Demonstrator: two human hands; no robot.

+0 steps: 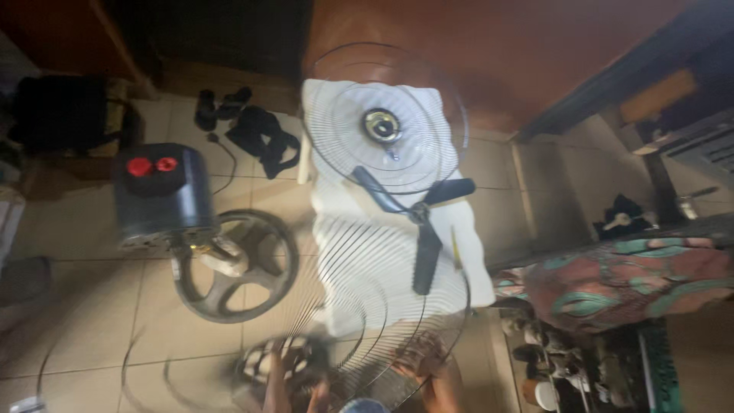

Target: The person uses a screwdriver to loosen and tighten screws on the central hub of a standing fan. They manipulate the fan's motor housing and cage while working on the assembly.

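Two hands work low in the head view: your left hand [287, 375] and right hand [424, 367] each seem to curl around the rim of a wire fan guard [359, 306], tilting it off the tiled floor [92, 306], though blur hides the grip. Beyond it, the fan blade [420, 222] lies on a white cloth [474, 260] beside another round guard [382, 122].

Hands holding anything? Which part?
Both hands, left hand and right hand, grip the wire fan guard at its near rim; blur hides the exact finger placement.
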